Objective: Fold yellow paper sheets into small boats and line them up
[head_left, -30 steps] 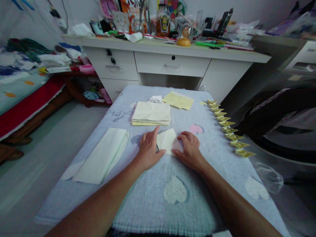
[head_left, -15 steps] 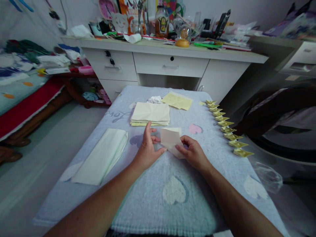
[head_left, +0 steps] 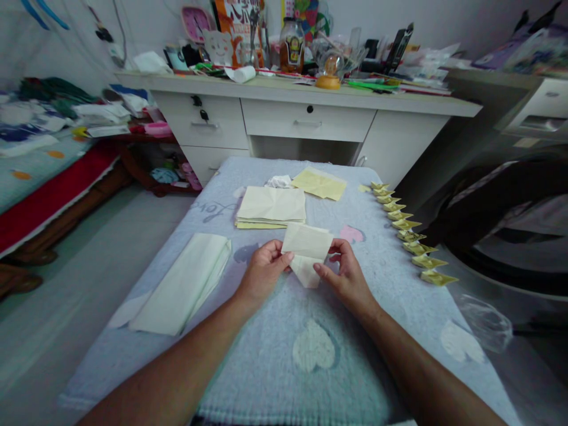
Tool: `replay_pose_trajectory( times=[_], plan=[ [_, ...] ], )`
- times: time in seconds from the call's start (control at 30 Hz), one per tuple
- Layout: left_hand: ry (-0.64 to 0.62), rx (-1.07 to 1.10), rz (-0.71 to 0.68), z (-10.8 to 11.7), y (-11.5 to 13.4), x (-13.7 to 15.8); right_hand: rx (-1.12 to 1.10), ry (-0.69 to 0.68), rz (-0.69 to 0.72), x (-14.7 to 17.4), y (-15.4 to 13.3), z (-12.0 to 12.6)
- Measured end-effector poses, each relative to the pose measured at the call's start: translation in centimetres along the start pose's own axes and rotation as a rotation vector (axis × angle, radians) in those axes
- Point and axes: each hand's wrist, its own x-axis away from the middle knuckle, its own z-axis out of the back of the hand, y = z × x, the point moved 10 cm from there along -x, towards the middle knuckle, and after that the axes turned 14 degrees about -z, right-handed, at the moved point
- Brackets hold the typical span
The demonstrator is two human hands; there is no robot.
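A partly folded sheet of cream paper [head_left: 307,242] is held up over the cloth-covered table, its lower end tapering towards me. My left hand [head_left: 266,266] pinches its left edge between thumb and fingers. On the right side, my right hand [head_left: 345,263] grips the paper with the thumb in front and the fingers behind. Just beyond lies a stack of cream and yellow paper [head_left: 271,204]. Down the table's right edge runs a row of several folded yellow paper boats [head_left: 412,235].
A folded pale paper bundle [head_left: 184,284] lies left of my hands. Yellow sheets [head_left: 319,182] and a crumpled white tissue [head_left: 279,181] are at the far end. Behind stands a cluttered white desk [head_left: 306,121]; a washing machine [head_left: 539,118] is on the right.
My left hand has closed on the paper's left edge; before, its fingers were spread beside it. The paper has turned and tilted, so its tapered lower part shows more.
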Motion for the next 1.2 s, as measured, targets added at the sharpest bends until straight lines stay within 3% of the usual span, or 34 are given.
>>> replay_pose_trajectory(
  times=[0.1, 0.2, 0.4, 0.53, 0.67, 0.9, 1.2],
  plan=[
    [-0.096, -0.001, -0.029, -0.8, 0.7, 0.2, -0.12, 0.025, 0.01, -0.1, -0.6, 1.1],
    [-0.181, -0.027, -0.042, -1.5, 1.1, 0.5, -0.263, -0.151, -0.13, -0.4, 0.4, -0.1],
    [-0.049, -0.061, -0.105, -0.2, 1.4, 0.4, -0.237, -0.28, -0.225, 0.1, 1.2, -1.5],
    [-0.035, -0.142, -0.077, 0.0, 1.2, 0.3, -0.266, -0.389, -0.276, 0.7, 1.0, -3.0],
    [-0.109, -0.171, -0.065, -0.9, 1.0, 0.5, -0.21, -0.306, -0.296, 0.5, 1.3, -2.6],
    [-0.17, -0.292, -0.111, -1.3, 0.6, 0.7, 0.099, -0.151, -0.166, -0.2, 2.2, -1.3],
    [-0.312, -0.686, -0.265, -2.4, 1.5, 0.5, 0.491, 0.074, -0.039, 0.0, 0.3, -0.4]
  ],
)
